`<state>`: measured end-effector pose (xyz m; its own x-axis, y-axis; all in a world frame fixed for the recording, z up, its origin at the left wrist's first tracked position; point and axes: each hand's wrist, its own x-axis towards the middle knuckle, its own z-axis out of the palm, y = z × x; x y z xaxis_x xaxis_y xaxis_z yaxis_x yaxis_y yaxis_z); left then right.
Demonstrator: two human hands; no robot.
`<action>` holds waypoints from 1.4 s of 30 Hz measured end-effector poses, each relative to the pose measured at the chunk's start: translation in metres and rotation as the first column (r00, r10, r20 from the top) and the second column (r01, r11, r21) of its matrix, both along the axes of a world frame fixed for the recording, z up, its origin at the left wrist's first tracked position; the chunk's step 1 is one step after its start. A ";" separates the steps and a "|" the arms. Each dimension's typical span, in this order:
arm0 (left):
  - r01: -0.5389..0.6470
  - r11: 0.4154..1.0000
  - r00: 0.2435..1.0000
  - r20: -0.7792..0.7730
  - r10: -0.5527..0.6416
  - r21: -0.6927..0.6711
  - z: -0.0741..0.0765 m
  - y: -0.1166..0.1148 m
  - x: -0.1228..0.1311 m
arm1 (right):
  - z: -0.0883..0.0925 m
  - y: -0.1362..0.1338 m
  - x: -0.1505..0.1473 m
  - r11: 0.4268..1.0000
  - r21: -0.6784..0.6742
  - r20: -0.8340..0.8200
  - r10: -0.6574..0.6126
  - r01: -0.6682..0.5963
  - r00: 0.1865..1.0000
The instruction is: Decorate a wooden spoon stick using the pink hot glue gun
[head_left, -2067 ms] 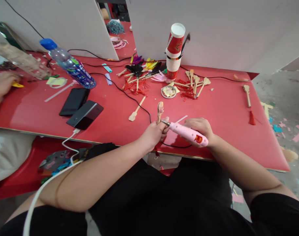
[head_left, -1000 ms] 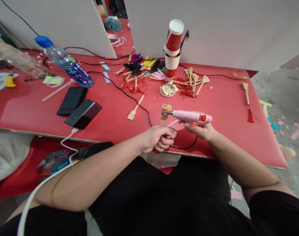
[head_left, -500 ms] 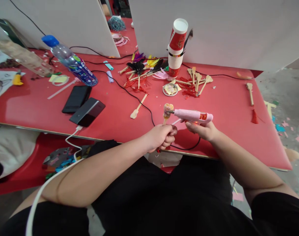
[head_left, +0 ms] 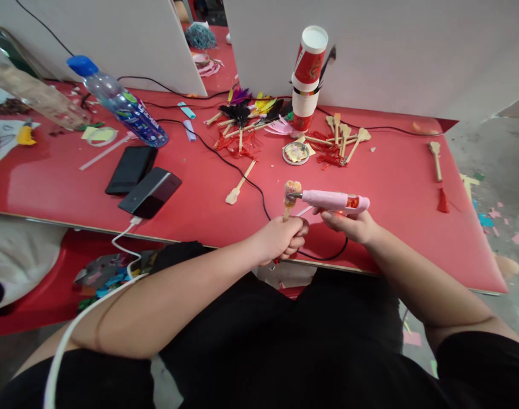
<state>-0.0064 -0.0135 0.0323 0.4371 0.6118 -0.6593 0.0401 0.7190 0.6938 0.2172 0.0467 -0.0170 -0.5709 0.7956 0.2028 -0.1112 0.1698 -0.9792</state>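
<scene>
Left hand [head_left: 285,237], from where I watch, is fisted around a knob-headed wooden stick [head_left: 289,204] at frame centre; right hand [head_left: 348,225], wrapped on a pink glue gun [head_left: 327,199], holds its nozzle [head_left: 297,195] at the knob [head_left: 292,186], contact unclear.

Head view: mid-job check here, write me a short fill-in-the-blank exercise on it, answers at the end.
1. The right grip holds a glue gun whose body is mostly ____.
2. The stick with the lumpy head is held in the person's ____ grip.
3. The labelled bottle has a cap coloured ____.
4. By the lower end of the lone stick at far right lies a red ____.
Missing words: pink; left; blue; tassel.
</scene>
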 end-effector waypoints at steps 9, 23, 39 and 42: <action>0.012 1.000 1.000 0.008 -0.012 -0.010 -0.007 0.001 0.001 | 0.001 -0.001 -0.001 0.999 -0.032 -0.001 0.026 -0.026 1.000; 0.001 1.000 1.000 0.003 -0.001 -0.004 -0.003 -0.001 0.002 | 0.008 -0.003 -0.003 1.000 0.015 0.016 0.014 -0.014 1.000; -0.043 0.999 0.999 -0.030 0.044 0.021 -0.004 0.001 0.004 | 0.005 -0.002 -0.002 0.999 0.038 0.011 0.016 -0.017 1.000; -0.045 0.999 0.998 -0.032 0.046 0.028 -0.005 0.001 0.003 | 0.004 -0.002 -0.001 0.999 0.037 0.004 0.014 -0.014 1.000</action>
